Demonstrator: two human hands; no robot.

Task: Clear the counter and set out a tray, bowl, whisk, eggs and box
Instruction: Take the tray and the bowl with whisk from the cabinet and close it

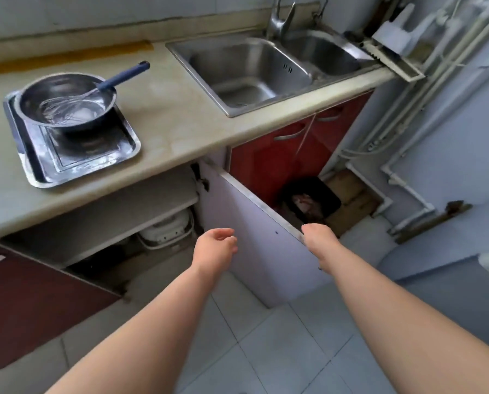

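Observation:
A steel tray (101, 163) lies on the beige counter (175, 120) at the left. A steel bowl (67, 105) stands on the tray's far part, and a whisk (118, 81) with a blue handle leans inside it. No eggs or box are in view. My right hand (318, 237) grips the top edge of an open cabinet door (254, 237) below the counter. My left hand (216, 245) hangs in front of the door's white inner face, fingers loosely curled, holding nothing.
A double steel sink (246, 72) with a tap sits at the counter's right. The open cupboard has a shelf (109, 223) and a white appliance (166, 231) below it. A black bin (311, 200) stands behind the door. Pipes run along the right wall.

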